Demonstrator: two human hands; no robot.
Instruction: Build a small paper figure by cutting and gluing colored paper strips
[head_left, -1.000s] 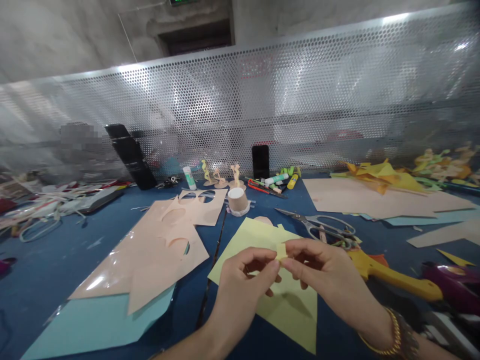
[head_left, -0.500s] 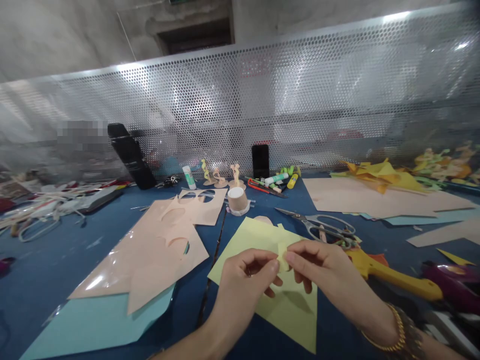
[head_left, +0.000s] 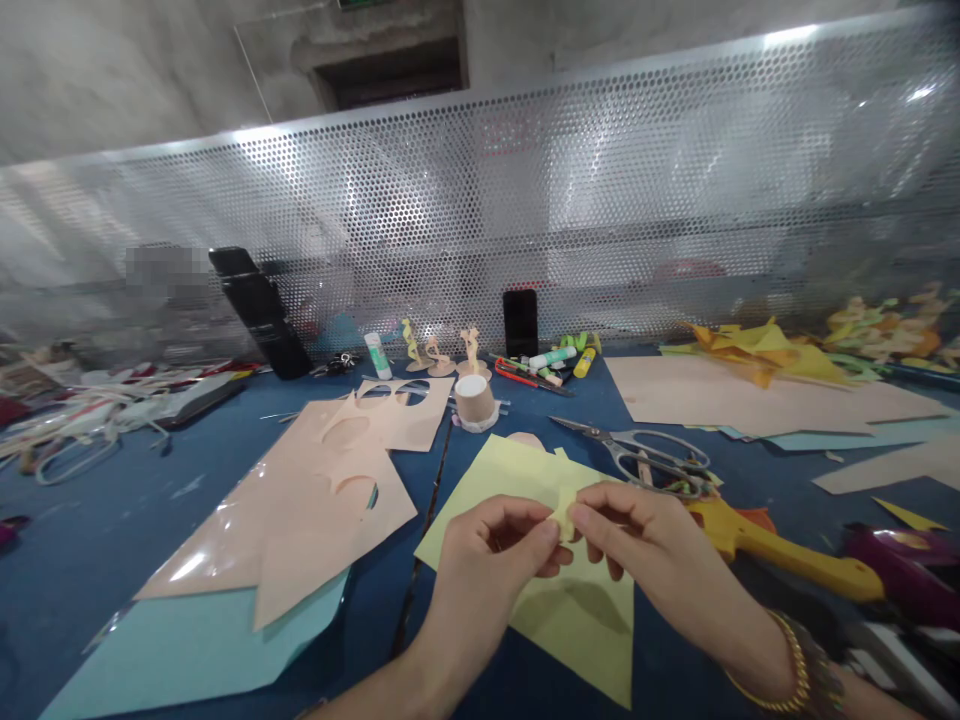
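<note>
Several round holes pierce the smooth peach sheets (head_left: 300,510) on the left, their glossy film catching the light over a pale blue sheet (head_left: 195,640) on the bench (head_left: 187,460). Next comes the left hand (head_left: 491,560), thumb and forefinger pinching one edge of a small yellow paper strip (head_left: 566,513). Compared with a second ago, the strip has turned and stands lengthwise between the hands (the right fingers have slid slightly outward), which suggests careful shaping that needs both hands. It sits in the air above a flat, matte yellow-green sheet (head_left: 562,610). The right hand (head_left: 649,545) pinches the other edge, its remaining fingers loosely curled. Farther right lie metal scissors (head_left: 609,440) with looped handles, then a tool with a smooth yellow plastic handle (head_left: 802,560).
</note>
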